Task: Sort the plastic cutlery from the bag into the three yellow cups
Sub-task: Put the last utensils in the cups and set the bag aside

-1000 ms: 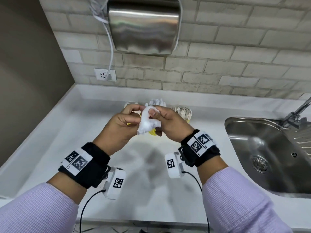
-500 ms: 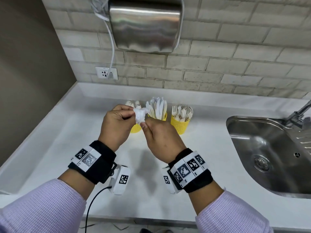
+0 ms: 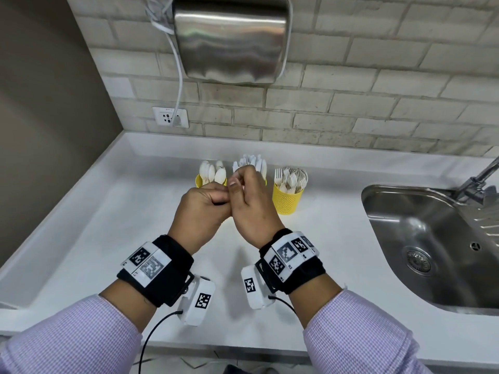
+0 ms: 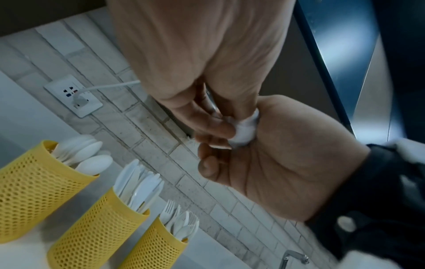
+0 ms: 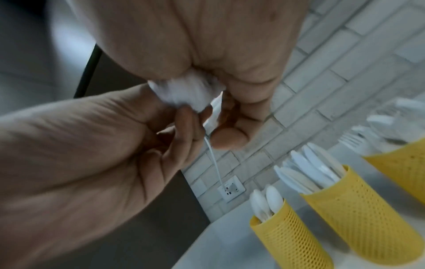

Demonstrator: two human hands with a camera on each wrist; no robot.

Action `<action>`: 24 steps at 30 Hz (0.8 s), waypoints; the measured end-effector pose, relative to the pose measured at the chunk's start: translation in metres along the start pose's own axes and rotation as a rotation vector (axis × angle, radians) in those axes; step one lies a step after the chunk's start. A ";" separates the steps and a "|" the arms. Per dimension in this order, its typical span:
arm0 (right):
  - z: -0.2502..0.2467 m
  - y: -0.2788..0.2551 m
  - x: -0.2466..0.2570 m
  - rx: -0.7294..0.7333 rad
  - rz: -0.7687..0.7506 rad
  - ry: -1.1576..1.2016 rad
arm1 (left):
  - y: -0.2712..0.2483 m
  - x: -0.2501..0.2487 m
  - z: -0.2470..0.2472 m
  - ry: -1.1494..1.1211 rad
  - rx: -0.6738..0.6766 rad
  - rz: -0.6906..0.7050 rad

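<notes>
Three yellow mesh cups stand in a row near the back wall: spoons (image 3: 212,172) on the left, knives (image 3: 252,163) in the middle, forks (image 3: 287,191) on the right. In front of them, above the counter, both hands meet. A crumpled white plastic bag (image 4: 243,131) is squeezed into a small wad between them. My left hand (image 3: 218,195) pinches it with curled fingers. My right hand (image 3: 239,182) is curled round the bag (image 5: 184,92). In the head view the hands hide the bag almost completely.
A steel sink (image 3: 432,247) with a tap (image 3: 483,171) is set into the white counter (image 3: 108,225) on the right. On the brick wall hangs a steel hand dryer (image 3: 232,39), its cord running to a socket (image 3: 170,117). A dark wall borders the counter's left end.
The bag has been crushed from a visible white bundle into a small wad. Both hands have drawn closer together round it and moved slightly toward the cups.
</notes>
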State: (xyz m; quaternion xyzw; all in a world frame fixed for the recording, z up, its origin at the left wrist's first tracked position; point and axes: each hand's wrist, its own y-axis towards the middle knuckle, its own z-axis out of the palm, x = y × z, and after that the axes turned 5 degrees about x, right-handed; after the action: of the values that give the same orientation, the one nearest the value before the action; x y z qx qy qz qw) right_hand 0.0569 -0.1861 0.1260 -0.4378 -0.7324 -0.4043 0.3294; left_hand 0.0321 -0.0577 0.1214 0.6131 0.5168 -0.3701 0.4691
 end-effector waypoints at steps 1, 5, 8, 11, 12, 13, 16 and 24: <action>0.001 0.000 0.000 0.035 0.044 0.052 | 0.000 0.000 -0.002 0.015 0.002 0.000; 0.006 -0.002 0.001 0.080 0.209 0.160 | -0.004 -0.007 -0.003 0.089 0.008 -0.017; 0.009 -0.003 0.002 0.023 0.255 0.147 | -0.004 -0.012 -0.002 0.036 -0.056 -0.072; 0.010 -0.005 0.003 -0.009 0.295 0.157 | -0.004 -0.013 -0.001 0.002 -0.082 -0.108; 0.009 -0.006 0.004 -0.018 0.305 0.161 | -0.006 -0.014 -0.001 0.032 -0.067 -0.091; 0.007 -0.008 0.006 -0.022 0.320 0.176 | -0.007 -0.016 -0.001 0.066 -0.057 -0.067; 0.003 -0.012 0.009 -0.032 0.415 0.282 | -0.011 -0.021 0.000 0.182 -0.050 0.013; 0.003 -0.018 -0.002 -0.153 0.449 0.307 | -0.035 -0.016 -0.001 0.406 0.178 0.325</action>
State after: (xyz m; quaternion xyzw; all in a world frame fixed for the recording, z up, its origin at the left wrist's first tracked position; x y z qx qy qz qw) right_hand 0.0408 -0.1893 0.1169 -0.5462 -0.5261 -0.4368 0.4839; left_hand -0.0050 -0.0601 0.1305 0.7886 0.4604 -0.2034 0.3533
